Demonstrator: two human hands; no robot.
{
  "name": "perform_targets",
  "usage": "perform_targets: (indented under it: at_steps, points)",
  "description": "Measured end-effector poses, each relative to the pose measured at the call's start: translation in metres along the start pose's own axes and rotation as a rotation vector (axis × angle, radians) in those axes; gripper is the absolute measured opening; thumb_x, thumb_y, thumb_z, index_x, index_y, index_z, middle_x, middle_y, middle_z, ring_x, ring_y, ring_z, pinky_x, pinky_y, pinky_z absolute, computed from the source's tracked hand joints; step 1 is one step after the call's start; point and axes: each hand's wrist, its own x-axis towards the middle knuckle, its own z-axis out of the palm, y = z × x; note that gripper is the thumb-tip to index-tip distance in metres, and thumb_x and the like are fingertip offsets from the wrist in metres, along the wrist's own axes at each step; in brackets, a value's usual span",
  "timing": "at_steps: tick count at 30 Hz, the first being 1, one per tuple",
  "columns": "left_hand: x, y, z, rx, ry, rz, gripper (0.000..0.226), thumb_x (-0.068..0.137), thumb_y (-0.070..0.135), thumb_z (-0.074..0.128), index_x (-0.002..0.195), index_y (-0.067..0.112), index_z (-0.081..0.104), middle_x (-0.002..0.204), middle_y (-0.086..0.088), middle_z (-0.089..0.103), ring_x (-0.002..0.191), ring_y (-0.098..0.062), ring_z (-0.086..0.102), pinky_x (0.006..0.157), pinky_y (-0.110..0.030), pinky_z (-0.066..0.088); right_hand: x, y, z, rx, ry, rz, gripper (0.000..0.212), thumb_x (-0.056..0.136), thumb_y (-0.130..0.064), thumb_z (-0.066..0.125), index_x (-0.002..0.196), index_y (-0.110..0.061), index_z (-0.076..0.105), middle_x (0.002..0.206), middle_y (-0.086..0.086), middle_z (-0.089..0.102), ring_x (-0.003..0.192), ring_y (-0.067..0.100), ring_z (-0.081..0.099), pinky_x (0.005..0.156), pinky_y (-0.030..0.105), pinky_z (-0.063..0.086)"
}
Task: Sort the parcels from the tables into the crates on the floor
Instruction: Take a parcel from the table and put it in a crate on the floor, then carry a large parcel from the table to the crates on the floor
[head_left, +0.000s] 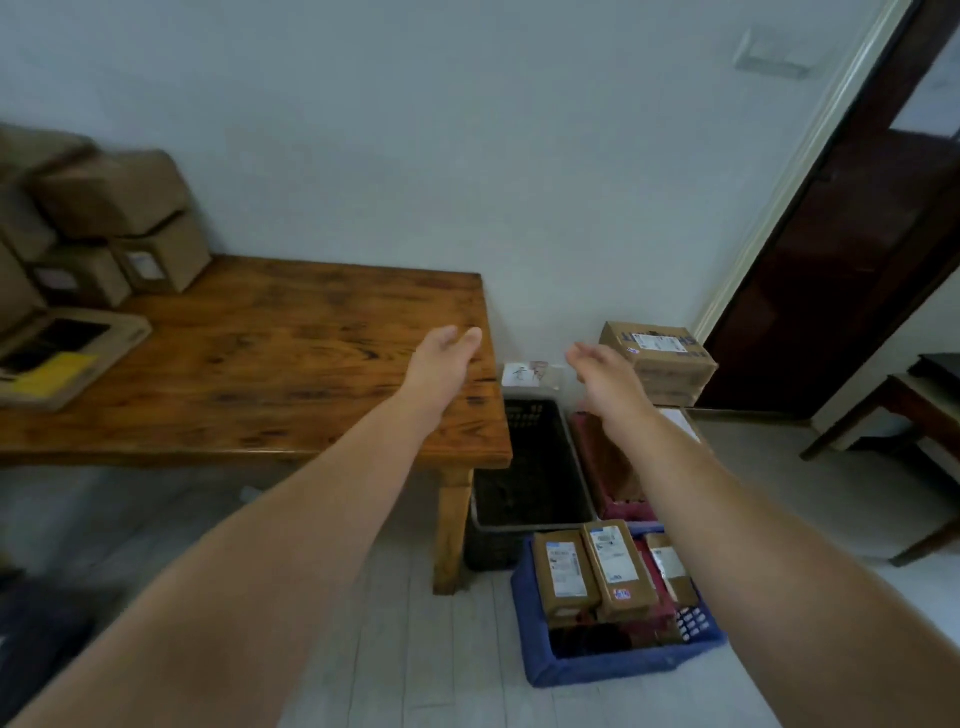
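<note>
Both my arms reach forward with nothing in them. My left hand (444, 358) hovers open over the right end of the wooden table (291, 364). My right hand (605, 374) is open above the crates on the floor. A black crate (530, 457) stands beside the table leg, a red crate (613, 478) to its right, and a blue crate (613, 660) nearer me holds several brown parcels (615, 564). A large cardboard box (660, 358) sits beyond the red crate. Stacked brown parcels (114, 223) lie at the table's far left.
A flat padded envelope with a yellow patch (62, 353) lies at the table's left edge. A small white packet (530, 374) rests behind the black crate. A dark wooden door (841, 249) stands at the right, with a low dark table (914, 415) past it.
</note>
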Motion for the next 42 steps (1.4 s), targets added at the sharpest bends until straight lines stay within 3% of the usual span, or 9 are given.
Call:
perform_targets:
  at_steps: [10,16,21,25,29,34,37,42]
  points:
    - [0.002,-0.009,-0.252,0.059,0.257,0.048,0.051,0.095,0.044,0.049,0.141,0.022,0.040,0.143,-0.001,0.044,0.129,-0.022,0.043,0.108,-0.042,0.036,-0.062,-0.090,0.239,-0.017,-0.219,-0.130,0.043,0.096,-0.038,0.052,0.135,-0.018,0.050,0.138,0.001,0.048,0.127,0.022,0.045,0.105,0.042,0.041]
    - [-0.002,-0.022,-0.377,0.025,0.367,0.021,0.054,0.095,0.046,0.048,0.142,0.022,0.038,0.143,0.001,0.044,0.128,-0.020,0.044,0.106,-0.035,0.036,-0.094,-0.128,0.354,-0.012,-0.367,-0.172,0.045,0.096,-0.036,0.053,0.136,-0.016,0.049,0.141,0.005,0.047,0.128,0.022,0.045,0.105,0.041,0.041]
    - [0.004,-0.029,-0.451,-0.048,0.488,0.001,0.054,0.095,0.044,0.049,0.143,0.020,0.038,0.141,-0.001,0.046,0.126,-0.020,0.047,0.107,-0.040,0.037,-0.097,-0.153,0.429,-0.027,-0.472,-0.220,0.045,0.096,-0.035,0.052,0.137,-0.017,0.047,0.143,0.005,0.046,0.130,0.022,0.043,0.107,0.041,0.040]
    - [0.020,-0.038,-0.502,-0.053,0.580,-0.032,0.052,0.096,0.041,0.049,0.142,0.020,0.040,0.138,-0.001,0.048,0.117,-0.016,0.049,0.094,-0.028,0.040,-0.087,-0.172,0.492,-0.022,-0.510,-0.228,0.045,0.096,-0.034,0.054,0.136,-0.016,0.049,0.141,0.006,0.047,0.129,0.023,0.045,0.106,0.042,0.041]
    - [0.053,-0.036,-0.552,-0.070,0.667,-0.023,0.051,0.095,0.041,0.050,0.141,0.022,0.040,0.139,0.000,0.047,0.124,-0.019,0.046,0.094,-0.031,0.038,-0.063,-0.198,0.557,0.000,-0.529,-0.259,0.044,0.095,-0.033,0.056,0.134,-0.014,0.051,0.139,0.007,0.050,0.127,0.022,0.047,0.105,0.041,0.042]
    - [0.096,-0.023,-0.607,-0.099,0.819,0.042,0.049,0.094,0.039,0.053,0.139,0.023,0.043,0.131,0.004,0.051,0.106,-0.010,0.046,0.087,-0.029,0.039,-0.030,-0.237,0.626,0.072,-0.608,-0.262,0.047,0.094,-0.036,0.056,0.137,-0.017,0.048,0.142,0.005,0.046,0.129,0.022,0.044,0.105,0.041,0.041]
    - [0.113,-0.010,-0.649,-0.069,0.890,0.057,0.051,0.094,0.040,0.052,0.141,0.022,0.040,0.125,0.005,0.051,0.106,-0.011,0.049,0.083,-0.028,0.040,-0.019,-0.271,0.668,0.120,-0.648,-0.286,0.053,0.092,-0.037,0.059,0.140,-0.019,0.043,0.145,0.003,0.042,0.132,0.022,0.042,0.107,0.044,0.038]
    - [0.127,-0.008,-0.715,-0.044,0.965,0.042,0.058,0.093,0.042,0.053,0.143,0.018,0.036,0.136,0.000,0.050,0.119,-0.017,0.050,0.100,-0.038,0.044,-0.024,-0.306,0.725,0.138,-0.741,-0.289,0.066,0.091,-0.031,0.063,0.146,-0.018,0.031,0.145,0.003,0.041,0.126,0.021,0.044,0.089,0.029,0.038]
